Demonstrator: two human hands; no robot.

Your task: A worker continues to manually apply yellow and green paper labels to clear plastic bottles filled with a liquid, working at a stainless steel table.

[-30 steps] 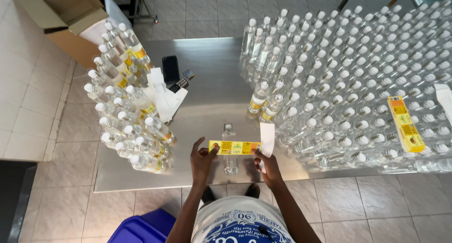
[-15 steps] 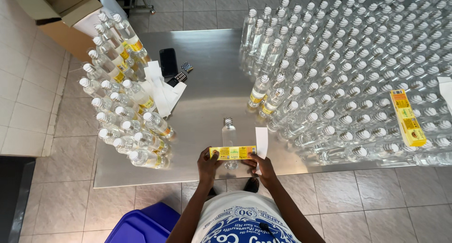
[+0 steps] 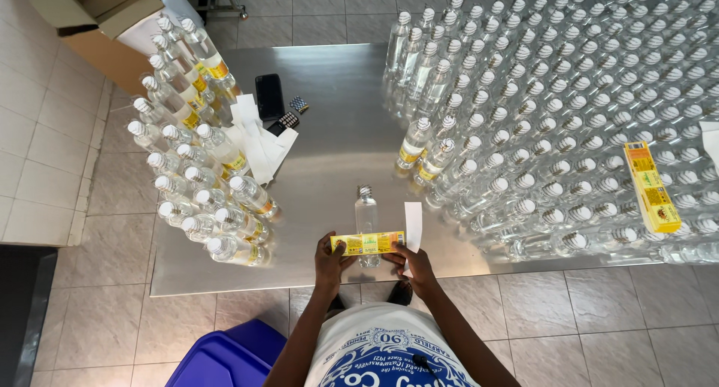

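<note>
1. Holding one yellow label strip (image 3: pixel 368 242) stretched flat between two hands: left hand (image 3: pixel 330 262) pinching its left end, right hand (image 3: pixel 411 265) pinching its right end, fingers of both closed narrowly on the strip.
2. Lying just in front of the strip and partly under it: one clear plastic bottle (image 3: pixel 366 218), cap pointing away, unlabelled, on the steel table (image 3: pixel 337 140) near its front edge.
3. Resting just right of that bottle: one white backing slip (image 3: pixel 413 224).
4. Standing at left: a cluster of roughly twenty labelled bottles (image 3: pixel 198 173), white caps, yellow labels.
5. Filling the right half: a far larger block of unlabelled bottles (image 3: pixel 569 117), too many to count exactly; two labelled ones at its near-left corner.
6. Lying on top of that block at right: one stack of yellow labels (image 3: pixel 651 186).
7. Sitting near the left cluster: one black phone (image 3: pixel 269 95), one pile of white slips (image 3: pixel 258 140).
8. Showing beyond the table: one cardboard box (image 3: pixel 90 20); below, one blue bin (image 3: pixel 232 357).
</note>
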